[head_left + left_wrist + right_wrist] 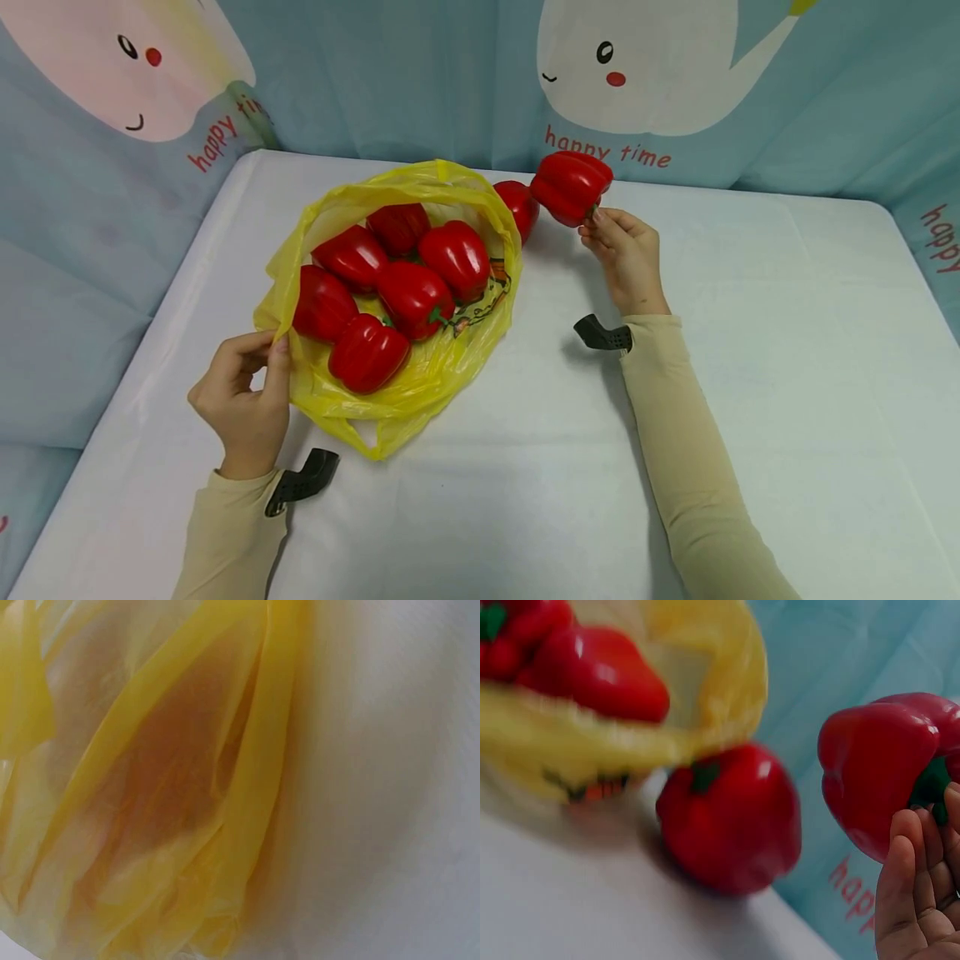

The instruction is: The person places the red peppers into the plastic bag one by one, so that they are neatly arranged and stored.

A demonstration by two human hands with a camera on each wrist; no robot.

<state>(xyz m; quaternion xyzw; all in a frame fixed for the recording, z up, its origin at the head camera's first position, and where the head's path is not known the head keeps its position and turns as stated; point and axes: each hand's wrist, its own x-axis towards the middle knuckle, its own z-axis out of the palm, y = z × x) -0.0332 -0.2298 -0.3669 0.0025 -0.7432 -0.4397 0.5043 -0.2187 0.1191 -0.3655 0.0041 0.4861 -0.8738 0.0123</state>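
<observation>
A yellow plastic bag [442,375] stands with its mouth wide on the left half of the table, several red bell peppers [416,300] inside it. My left hand [251,400] pinches the bag's rim on its left side. With the fingertips of my right hand [626,250] I hold another red bell pepper [572,187] by its green stem, raised right of the bag. One more bell pepper [731,817] rests on the table against the bag's outer right side, partly hidden by the bag in the head view. The left wrist view is filled by the bag's yellow folds [180,750].
The table [787,375] wears a white cover. A blue curtain [390,83] with cartoon figures and printed words hangs right behind the table's back edge and along its sides. Black wrist devices [303,479] sit at both sleeve cuffs.
</observation>
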